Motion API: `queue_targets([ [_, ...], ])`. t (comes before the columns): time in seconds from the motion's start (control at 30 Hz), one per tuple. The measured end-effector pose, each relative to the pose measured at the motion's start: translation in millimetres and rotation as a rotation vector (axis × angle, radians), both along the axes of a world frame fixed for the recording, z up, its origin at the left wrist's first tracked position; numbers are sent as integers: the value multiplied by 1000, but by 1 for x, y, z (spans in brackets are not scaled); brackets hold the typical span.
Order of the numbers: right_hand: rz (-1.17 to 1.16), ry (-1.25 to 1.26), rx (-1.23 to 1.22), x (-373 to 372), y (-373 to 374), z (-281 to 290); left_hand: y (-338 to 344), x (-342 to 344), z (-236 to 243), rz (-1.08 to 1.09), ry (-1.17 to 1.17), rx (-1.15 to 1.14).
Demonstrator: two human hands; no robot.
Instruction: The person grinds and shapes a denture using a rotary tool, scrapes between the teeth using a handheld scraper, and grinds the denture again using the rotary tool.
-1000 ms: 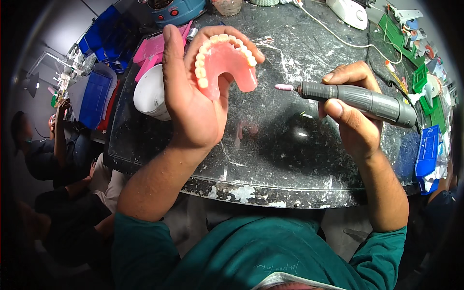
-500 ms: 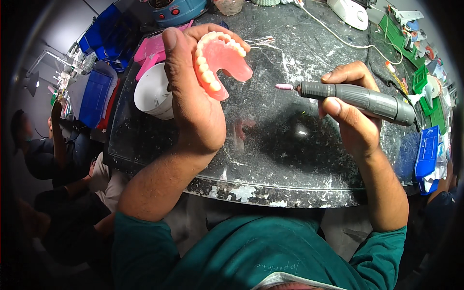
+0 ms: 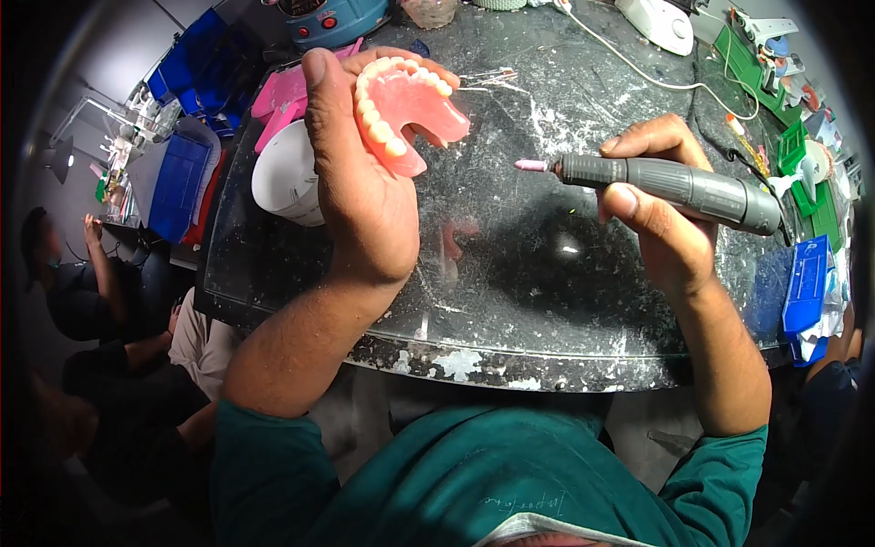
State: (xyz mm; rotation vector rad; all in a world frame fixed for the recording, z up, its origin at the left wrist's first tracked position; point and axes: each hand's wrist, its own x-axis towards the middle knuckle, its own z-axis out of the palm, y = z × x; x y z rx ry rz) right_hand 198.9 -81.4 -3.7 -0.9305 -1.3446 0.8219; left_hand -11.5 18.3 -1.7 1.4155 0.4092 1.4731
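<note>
A pink denture (image 3: pixel 401 102) with a curved row of cream teeth is held up over the left part of the bench. My left hand (image 3: pixel 360 182) grips it, the thumb upright on the near side and the fingers mostly hidden behind it. To the right, my right hand (image 3: pixel 670 191) is closed round a dark grey rotary handpiece (image 3: pixel 670 182) between thumb and fingers. At its tip a small pink grinding bit (image 3: pixel 530 166) points left toward the denture, with a gap between them. Whether the bit is spinning cannot be told.
A white tub (image 3: pixel 287 178) and a pink plastic piece (image 3: pixel 281 105) stand behind my left hand. At the back are a blue machine (image 3: pixel 333 20) and a white device (image 3: pixel 658 25) near a cable. A blue bin (image 3: pixel 807 287) sits at right. Other people (image 3: pixel 91 283) are at left.
The denture has tilted and shifted slightly left and up in my left hand. The handpiece has moved a little left. A person at the far left has changed arm position.
</note>
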Motion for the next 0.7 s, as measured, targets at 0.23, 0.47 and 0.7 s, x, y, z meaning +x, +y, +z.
queue_targets([
  [0.23,-3,1,11,-3,0,2,1,-2,-3,-79,-114,-75],
  [0.47,-4,-173,-382,14,-3,18,2,10,-2,-111,461,-177],
  [0.7,370,-257,-911,28,1,32,14,6,-26,136,965,218],
])
